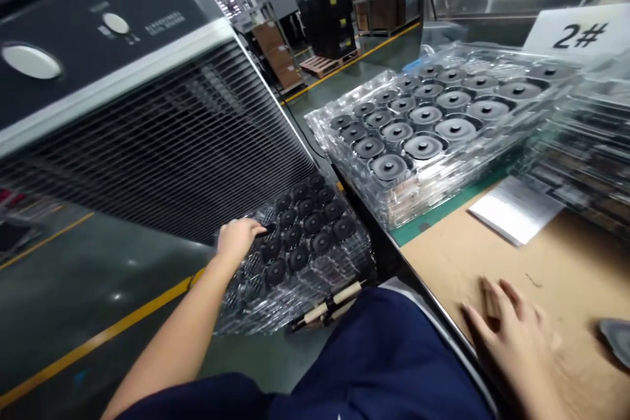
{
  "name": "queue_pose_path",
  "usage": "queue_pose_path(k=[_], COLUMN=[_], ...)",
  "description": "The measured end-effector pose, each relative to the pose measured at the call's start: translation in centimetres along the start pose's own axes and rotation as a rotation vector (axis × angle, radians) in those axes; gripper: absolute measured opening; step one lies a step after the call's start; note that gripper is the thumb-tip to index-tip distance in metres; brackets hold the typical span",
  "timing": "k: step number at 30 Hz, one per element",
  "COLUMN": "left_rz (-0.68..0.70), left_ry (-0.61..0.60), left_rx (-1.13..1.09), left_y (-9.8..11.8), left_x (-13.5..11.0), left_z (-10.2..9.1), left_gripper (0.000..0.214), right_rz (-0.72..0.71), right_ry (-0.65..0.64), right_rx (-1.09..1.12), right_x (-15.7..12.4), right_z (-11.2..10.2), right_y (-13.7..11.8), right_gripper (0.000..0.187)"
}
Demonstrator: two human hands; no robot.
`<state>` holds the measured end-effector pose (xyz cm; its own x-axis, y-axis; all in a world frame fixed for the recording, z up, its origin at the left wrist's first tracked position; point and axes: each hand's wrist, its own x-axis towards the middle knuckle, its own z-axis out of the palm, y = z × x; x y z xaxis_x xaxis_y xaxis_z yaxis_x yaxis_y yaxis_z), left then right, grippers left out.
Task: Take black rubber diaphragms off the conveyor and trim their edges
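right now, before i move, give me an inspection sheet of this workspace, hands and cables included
Surface: brown worktop, green strip along it.
Job's things: low tray stack and upper tray stack, clear plastic, bearing round parts.
Clutter: white paper; dark piece at right edge.
Left hand: fingertips together at low tray stack; grasp unclear.
Right hand: fingers spread at worktop; contact unclear.
Cables: thin dark line, possibly a cable.
Surroundings: grilled unit, 2# sign, wooden pallet.

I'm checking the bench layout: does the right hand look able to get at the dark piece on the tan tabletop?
Probably yes: the dark piece lies to the right of the right hand, and only tan tabletop shows between them.
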<state>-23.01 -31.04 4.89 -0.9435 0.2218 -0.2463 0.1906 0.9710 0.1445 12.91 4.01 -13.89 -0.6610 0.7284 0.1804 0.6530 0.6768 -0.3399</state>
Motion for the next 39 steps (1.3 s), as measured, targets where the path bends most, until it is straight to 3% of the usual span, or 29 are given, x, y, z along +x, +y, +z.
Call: queue_pose_path(k=[4, 10, 15, 20, 22, 24, 28, 30, 33, 35, 39], left_rz=[-0.109, -0.008, 0.077, 0.244, 0.393, 0.631, 1.27, 1.477, 1.603, 1.714, 1.817], left_ry=[0.149, 0.176, 0.324, 0.56, 0.652, 0.653, 0.393, 0.287, 0.157, 0.045, -0.073], left_rx=[0.133, 0.137, 0.09, -0.021, -0.096, -0.165, -0.249, -0.276, -0.25, -0.212, -0.173], left_y=[-4.5, -6.7, -8.0, -6.8, -4.8, -2.1, 5.7, 10.6, 18.1, 22.5, 29.4], left_x=[2.8, 6.7, 6.5, 5.0, 3.8, 2.3, -1.2, -2.7, -4.6, -5.4, -6.0], left_z=[0.5, 5.5, 9.4, 9.4, 8.9, 9.0, 11.7, 13.7, 15.9, 16.4, 16.4], left_gripper=[0.032, 0.031, 0.033, 0.035, 0.037, 0.03, 0.018, 0.03, 0.046, 0.039, 0.025], right_rz=[-0.021, -0.034, -0.031, 0.075, 0.073, 0.048, 0.046, 0.042, -0.008, -0.051, -0.095], right_ry=[0.098, 0.146, 0.066, 0.12, 0.113, 0.104, 0.132, 0.125, 0.06, -0.001, -0.116], right_rx=[0.06, 0.056, -0.036, -0.042, -0.012, 0.016, -0.005, -0.039, -0.096, -0.136, -0.238], right_x=[-0.5, -0.5, -1.2, -2.1, -1.8, -1.2, -0.2, -0.2, -0.1, 0.1, 0.9], right_z=[1.0, 0.6, 1.5, 1.9, 1.4, 0.7, -0.3, -0.7, -2.2, -4.4, -12.3], right_y=[-0.3, -0.2, 0.2, 0.3, 0.0, -0.3, -0.5, -0.8, -1.3, -1.1, 1.2], right_gripper=[0.047, 0.05, 0.056, 0.061, 0.055, 0.051, 0.046, 0.041, 0.041, 0.045, 0.035])
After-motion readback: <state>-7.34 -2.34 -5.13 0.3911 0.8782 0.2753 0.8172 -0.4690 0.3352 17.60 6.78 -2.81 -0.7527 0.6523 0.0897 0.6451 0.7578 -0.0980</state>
